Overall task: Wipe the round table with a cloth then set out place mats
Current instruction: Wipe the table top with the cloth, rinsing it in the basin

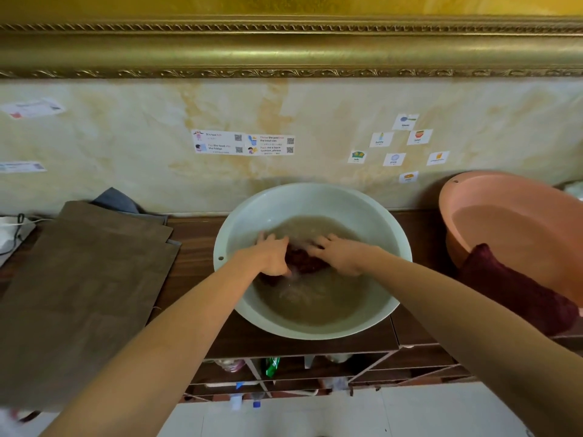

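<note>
Standing on a dark wooden counter (195, 247) — pale basin (239, 222), marbled wall (126, 171).

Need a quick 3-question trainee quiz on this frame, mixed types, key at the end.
1. True or false: both hands are in the white basin of murky water.
2. What do the left hand and right hand work on? A) dark red cloth B) sponge C) plate
3. Fill in: the brown place mats lie stacked to the ____ of the white basin.

Key:
1. True.
2. A, the dark red cloth, partly under water.
3. Left; the pink basin stands on the right with another dark red cloth over its rim.
</note>
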